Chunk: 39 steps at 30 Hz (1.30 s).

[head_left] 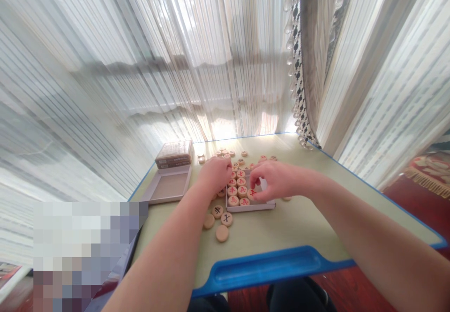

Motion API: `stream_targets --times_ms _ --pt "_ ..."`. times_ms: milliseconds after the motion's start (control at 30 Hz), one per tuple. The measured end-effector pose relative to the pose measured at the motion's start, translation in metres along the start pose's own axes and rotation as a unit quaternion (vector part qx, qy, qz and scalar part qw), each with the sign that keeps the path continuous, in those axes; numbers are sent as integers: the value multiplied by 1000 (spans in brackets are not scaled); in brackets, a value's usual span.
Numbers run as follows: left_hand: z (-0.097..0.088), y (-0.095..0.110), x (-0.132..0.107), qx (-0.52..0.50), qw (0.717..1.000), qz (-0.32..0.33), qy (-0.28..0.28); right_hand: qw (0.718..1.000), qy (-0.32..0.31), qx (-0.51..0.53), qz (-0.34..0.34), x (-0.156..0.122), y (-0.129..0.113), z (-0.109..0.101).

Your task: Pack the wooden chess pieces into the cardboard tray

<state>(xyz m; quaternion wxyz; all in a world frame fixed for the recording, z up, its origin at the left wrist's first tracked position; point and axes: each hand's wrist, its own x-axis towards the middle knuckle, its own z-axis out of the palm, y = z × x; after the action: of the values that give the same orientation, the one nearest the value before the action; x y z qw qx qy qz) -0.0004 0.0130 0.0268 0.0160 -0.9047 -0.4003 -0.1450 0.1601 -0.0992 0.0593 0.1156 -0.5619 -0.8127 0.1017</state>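
Right hand (269, 179), centre of frame: grip part-open, thumb and forefinger curled with a gap between them, at a red-marked disc (252, 193) inside a shallow box; whether the disc is pinched or merely touched, cannot tell.

Left hand (216, 175), just left of centre: fingers bent at the box's left side; whether the grip has hold of anything, cannot tell.

Shallow box (250, 207), pale-walled, frame centre, between the hands: two columns of red-marked discs (242, 191), four apiece, character faces upward; the disc at the right hand stands just right of these.

Loose discs, wooden, on the surface: two black-marked discs (227, 218) and two plain-faced discs (221, 233), below and left of the box; one partly hidden disc (287, 198) below the right wrist; further scattered discs (244, 153) beyond the hands.

Shallow tray (170, 185), pale-rimmed, left of centre; brown printed box (175, 155) — at its far end.

Surface (309, 227): pale green, edged blue, with a moulded blue trough (267, 266) at lower centre.

Sheer striped curtains (176, 44), upper frame; beaded trim (298, 68), upper right.
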Motion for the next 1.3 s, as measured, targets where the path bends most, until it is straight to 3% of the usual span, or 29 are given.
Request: stream_targets --times_ms 433,1300 --pt "-4 4 -1 4 1000 -10 -12 995 62 -26 -76 2 -13 13" --pt "-2 4 -1 6 1000 1 1 994 21 15 -105 4 -10 15"
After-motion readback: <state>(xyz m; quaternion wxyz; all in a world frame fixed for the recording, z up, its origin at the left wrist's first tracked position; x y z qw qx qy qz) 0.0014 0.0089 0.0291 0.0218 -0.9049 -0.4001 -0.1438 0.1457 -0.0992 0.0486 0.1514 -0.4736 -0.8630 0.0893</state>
